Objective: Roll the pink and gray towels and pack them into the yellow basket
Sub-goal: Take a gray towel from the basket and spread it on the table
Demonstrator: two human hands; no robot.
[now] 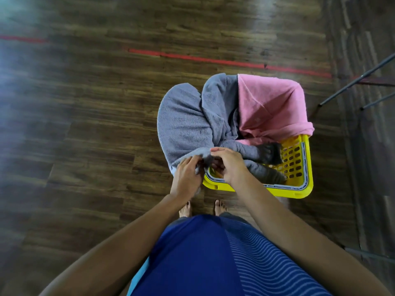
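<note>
A yellow basket (298, 163) with a perforated wall stands on the wooden floor just ahead of my feet. A gray towel (183, 120) lies unrolled, draped over the basket's left rim and spilling onto the floor. A pink towel (269, 105) hangs loosely over the basket's far right corner. My left hand (188, 176) grips the near edge of the gray towel at the basket's front left corner. My right hand (229, 164) pinches the same edge right beside it, over the rim.
A red tape line (224, 61) crosses the floor beyond the basket. Thin dark metal legs (350, 84) slant in from the right edge. Open wooden floor (85, 124) stretches to the left. My bare feet (203, 208) are just short of the basket.
</note>
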